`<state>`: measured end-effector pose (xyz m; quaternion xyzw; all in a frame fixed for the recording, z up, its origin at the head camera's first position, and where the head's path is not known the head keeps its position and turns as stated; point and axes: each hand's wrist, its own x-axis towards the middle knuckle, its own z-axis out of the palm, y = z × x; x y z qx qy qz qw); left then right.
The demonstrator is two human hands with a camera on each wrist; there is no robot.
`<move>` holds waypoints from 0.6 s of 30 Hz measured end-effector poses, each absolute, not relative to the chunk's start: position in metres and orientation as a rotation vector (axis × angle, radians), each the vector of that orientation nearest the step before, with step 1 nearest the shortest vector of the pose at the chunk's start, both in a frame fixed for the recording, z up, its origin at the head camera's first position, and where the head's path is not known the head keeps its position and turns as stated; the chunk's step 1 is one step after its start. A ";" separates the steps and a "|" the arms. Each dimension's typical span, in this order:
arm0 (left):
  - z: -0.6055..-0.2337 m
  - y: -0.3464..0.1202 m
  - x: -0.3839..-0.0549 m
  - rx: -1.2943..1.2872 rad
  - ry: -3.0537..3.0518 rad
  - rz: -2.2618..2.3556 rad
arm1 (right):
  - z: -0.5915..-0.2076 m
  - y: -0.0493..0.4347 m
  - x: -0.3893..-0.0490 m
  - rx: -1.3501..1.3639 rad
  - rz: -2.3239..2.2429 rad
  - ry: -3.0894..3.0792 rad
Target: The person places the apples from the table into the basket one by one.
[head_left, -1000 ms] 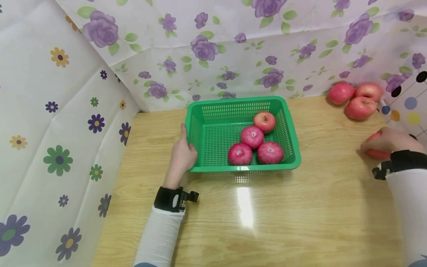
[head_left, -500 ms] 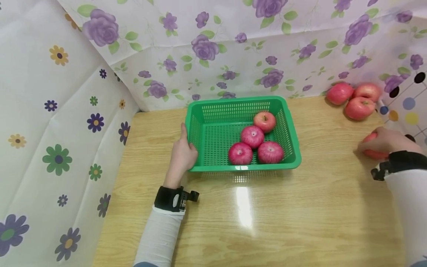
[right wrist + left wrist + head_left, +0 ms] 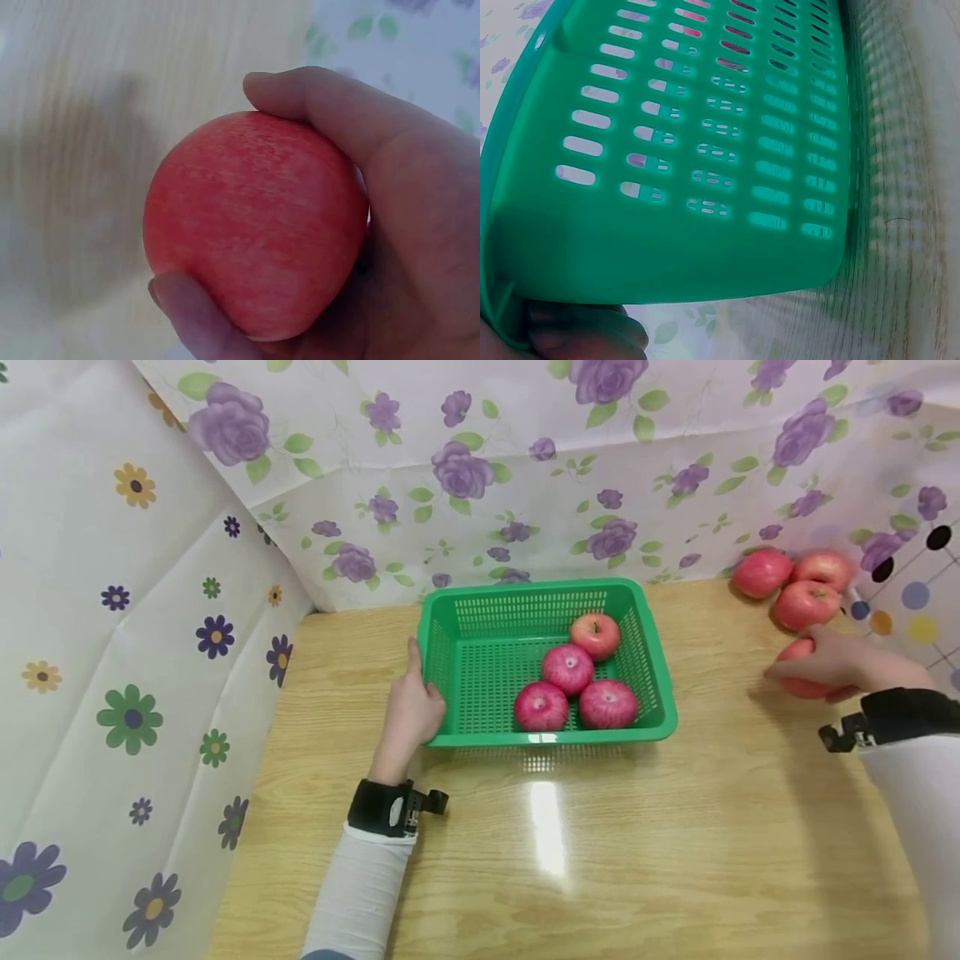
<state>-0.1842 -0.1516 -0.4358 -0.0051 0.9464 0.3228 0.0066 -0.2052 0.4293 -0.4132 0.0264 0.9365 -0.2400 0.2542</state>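
A green plastic basket with slotted walls stands on the table, several red apples inside toward its right side, among them a front-left apple. At the basket's left end my left hand grips the rim; in the left wrist view its fingers curl under the rim at the corner. To the right of the basket, my right hand holds a red apple, thumb and fingers round its sides. A shadow lies on the table apart from that apple.
Three apples sit together at the back right corner, just beyond my right hand. Flowered cloth hangs behind the table, and other patterned cloth stands along the left side.
My right hand has moved left and slightly back with the apple in its grip. My left hand and the basket stay where they were.
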 end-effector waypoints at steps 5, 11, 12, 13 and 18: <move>-0.436 -0.151 -0.183 -0.010 2.964 1.016 | -0.398 0.398 -0.216 -0.020 -0.583 2.641; -0.437 -0.151 -0.183 -0.007 2.964 1.024 | -0.372 0.351 -0.229 -0.020 -0.751 2.667; -0.437 -0.151 -0.183 -0.008 2.964 1.025 | -0.367 0.343 -0.231 -0.019 -0.755 2.672; -0.437 -0.151 -0.183 -0.008 2.964 1.025 | -0.363 0.336 -0.233 -0.024 -0.768 2.680; -0.437 -0.152 -0.184 -0.018 2.962 1.031 | -0.345 0.294 -0.240 -0.105 -0.826 2.696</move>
